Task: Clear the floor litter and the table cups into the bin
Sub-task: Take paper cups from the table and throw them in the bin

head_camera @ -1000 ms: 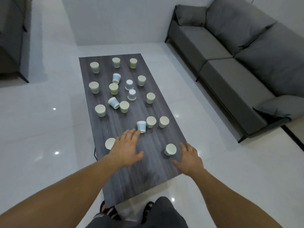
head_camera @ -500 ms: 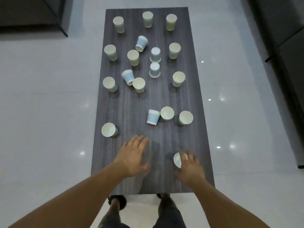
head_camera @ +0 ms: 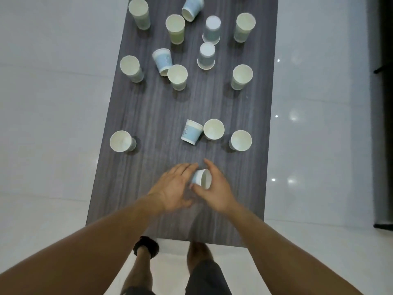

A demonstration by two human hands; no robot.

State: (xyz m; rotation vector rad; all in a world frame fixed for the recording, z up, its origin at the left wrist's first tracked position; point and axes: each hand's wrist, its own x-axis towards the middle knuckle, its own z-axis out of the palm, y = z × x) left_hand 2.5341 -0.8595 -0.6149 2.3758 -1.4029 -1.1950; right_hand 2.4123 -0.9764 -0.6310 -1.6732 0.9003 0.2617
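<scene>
Paper cup (head_camera: 201,177) is gripped in your right hand (head_camera: 214,188), left hand (head_camera: 172,186) flat-fingered beside it: squeeze lightly, then collect the tipped blue cup (head_camera: 191,132) at twelve o'clock.

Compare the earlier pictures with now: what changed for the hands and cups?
The right hand took hold of the near cup, tipped it and carried it left to the left hand, which moved in beside it. The other cups on the table stayed put.
</scene>
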